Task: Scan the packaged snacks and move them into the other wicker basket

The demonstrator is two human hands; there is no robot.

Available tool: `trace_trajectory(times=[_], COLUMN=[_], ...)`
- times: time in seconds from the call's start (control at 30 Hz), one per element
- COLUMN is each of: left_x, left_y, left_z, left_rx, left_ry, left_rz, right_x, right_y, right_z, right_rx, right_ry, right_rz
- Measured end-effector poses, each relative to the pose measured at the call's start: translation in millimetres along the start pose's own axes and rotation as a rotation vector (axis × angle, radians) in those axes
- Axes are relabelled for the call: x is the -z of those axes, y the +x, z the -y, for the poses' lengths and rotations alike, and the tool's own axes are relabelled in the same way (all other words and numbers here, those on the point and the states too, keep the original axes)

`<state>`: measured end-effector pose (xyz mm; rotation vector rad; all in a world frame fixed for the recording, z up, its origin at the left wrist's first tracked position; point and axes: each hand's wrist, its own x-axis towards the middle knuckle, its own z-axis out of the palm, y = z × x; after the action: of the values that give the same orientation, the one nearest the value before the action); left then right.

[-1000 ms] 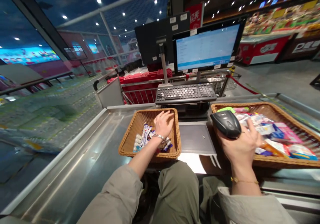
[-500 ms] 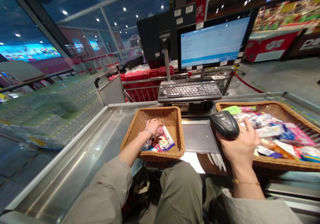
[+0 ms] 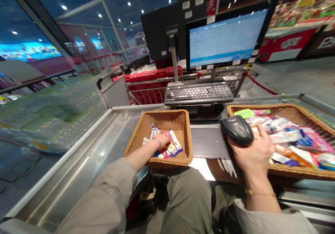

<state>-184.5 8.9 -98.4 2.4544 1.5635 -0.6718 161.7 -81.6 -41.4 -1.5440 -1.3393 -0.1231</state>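
Note:
My left hand point(image 3: 163, 140) reaches down into a smaller wicker basket point(image 3: 142, 126). Its fingers are drawn together among small snack packets; the fingertips are hidden, so what they pinch cannot be made out. Beside the fingers lies a white and purple packet point(image 3: 176, 141), and another small packet point(image 3: 154, 132) rests behind the hand. My right hand point(image 3: 252, 153) is wrapped round a black barcode scanner point(image 3: 237, 130), held above the counter by the left end of a larger wicker basket point(image 3: 295, 107). That basket is full of mixed packets point(image 3: 295, 136).
A grey flat plate point(image 3: 206, 141) lies between the baskets. Behind it stand a keyboard point(image 3: 199, 92) and a lit monitor point(image 3: 225, 38). The metal counter point(image 3: 104, 140) extends left, with stacked wrapped bottles point(image 3: 47, 119) beyond it. A cart with red contents point(image 3: 154, 84) stands behind.
My left hand has moved lower among the packets, its fingers more bunched, and a packet behind it now shows. My right hand still holds the scanner in nearly the same place.

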Motion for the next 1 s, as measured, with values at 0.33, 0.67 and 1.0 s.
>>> trace_trajectory(times=[0.33,0.67,1.0], left_x=[-1.4,-2.9,-2.9], left_y=[-6.6,3.2,2.3], left_z=[2.4,16.9,17.0], left_rx=[0.07,0.205,0.249], left_ry=[-0.042,-0.211,-0.142], left_rz=[0.004,-0.106,-0.25], right_x=[0.1,1.0,0.5], right_y=[-0.5,-0.5,-0.8], right_z=[-2.2,-2.9,-1.9], right_rx=[-0.001,-0.006,-0.015], right_ry=[-0.014,0.009,0.025], right_rz=[0.02,-0.008,0.0])
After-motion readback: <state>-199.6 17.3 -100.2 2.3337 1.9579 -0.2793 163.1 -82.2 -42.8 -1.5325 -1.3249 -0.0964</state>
